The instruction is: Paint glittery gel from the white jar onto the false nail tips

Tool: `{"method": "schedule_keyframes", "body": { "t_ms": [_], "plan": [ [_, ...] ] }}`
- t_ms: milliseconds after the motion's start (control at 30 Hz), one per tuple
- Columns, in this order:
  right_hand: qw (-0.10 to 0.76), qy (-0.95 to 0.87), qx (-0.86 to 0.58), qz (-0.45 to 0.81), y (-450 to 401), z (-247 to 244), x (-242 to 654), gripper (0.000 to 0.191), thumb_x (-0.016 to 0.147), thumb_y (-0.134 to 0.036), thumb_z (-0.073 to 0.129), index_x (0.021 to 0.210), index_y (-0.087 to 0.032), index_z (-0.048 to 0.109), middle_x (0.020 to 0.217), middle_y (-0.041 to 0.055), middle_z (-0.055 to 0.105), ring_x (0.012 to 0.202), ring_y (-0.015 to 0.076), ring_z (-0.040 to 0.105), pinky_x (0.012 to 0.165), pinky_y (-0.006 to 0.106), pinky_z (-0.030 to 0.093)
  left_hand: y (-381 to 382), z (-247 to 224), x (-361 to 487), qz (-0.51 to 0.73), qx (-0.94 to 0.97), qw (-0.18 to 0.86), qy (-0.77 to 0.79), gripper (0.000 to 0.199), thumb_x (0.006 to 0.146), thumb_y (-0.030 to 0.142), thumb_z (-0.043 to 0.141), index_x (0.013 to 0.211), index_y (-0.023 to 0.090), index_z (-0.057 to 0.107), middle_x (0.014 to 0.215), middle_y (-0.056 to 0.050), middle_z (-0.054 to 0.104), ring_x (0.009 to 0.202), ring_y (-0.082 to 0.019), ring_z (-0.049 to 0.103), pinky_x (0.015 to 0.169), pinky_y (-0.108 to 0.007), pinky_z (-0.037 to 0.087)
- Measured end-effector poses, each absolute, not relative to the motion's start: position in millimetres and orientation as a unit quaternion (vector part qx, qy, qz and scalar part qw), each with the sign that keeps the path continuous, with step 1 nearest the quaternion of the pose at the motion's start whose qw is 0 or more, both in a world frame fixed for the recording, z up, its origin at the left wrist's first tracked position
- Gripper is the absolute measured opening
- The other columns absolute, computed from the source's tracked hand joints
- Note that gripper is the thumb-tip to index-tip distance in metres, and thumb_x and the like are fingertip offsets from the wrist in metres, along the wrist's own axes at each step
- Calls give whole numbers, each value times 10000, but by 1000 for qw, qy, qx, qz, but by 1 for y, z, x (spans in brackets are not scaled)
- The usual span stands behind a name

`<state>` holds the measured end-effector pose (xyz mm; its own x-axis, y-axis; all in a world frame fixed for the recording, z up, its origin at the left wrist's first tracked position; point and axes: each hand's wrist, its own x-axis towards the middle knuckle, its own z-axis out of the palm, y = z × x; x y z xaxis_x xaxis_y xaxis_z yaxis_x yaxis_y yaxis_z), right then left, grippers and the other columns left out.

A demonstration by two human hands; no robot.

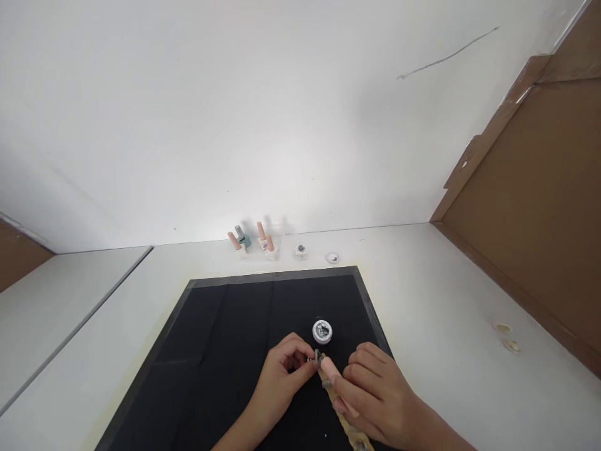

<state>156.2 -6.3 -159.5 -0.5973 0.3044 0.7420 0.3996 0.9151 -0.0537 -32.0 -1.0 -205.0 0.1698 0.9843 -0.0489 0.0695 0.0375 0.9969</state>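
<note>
Over the black mat (235,332), my left hand (285,373) pinches a small greyish piece (317,358) between thumb and fingertips. My right hand (375,391) is closed around a pink handle (334,374), whose tip meets that piece. Under the handle and the right hand lies a tan, uneven strip (352,432), partly covered by the fingers. A small round open jar (322,331) with silvery contents stands just beyond the fingertips.
Nail polish bottles with pink caps (270,245) and a teal one (243,237) stand by the white wall. Right of them are a small clear bottle (301,252) and a round lid (332,257). Two small round pieces (503,327) lie near the brown cardboard (530,207).
</note>
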Motion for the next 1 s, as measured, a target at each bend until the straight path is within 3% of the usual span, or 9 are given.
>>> {"method": "schedule_keyframes", "body": {
  "t_ms": [567, 1000],
  "plan": [
    [397, -898, -184, -42, -4, -163, 158, 186, 879, -117, 477, 1030, -42, 556, 581, 54, 603, 544, 161, 478, 492, 306, 401, -1, -206, -32, 423, 551, 538, 477, 183, 720, 321, 687, 680, 152, 631, 713, 1, 492, 599, -115, 441, 557, -251, 352],
    [423, -887, -176, -54, -5, -163, 156, 158, 850, -92, 452, 956, -62, 566, 545, 40, 580, 512, 149, 452, 473, 293, 385, -1, -204, -32, 415, 550, 539, 484, 196, 710, 330, 687, 675, 146, 632, 706, -5, 490, 592, -121, 444, 551, -258, 350]
  ]
}}
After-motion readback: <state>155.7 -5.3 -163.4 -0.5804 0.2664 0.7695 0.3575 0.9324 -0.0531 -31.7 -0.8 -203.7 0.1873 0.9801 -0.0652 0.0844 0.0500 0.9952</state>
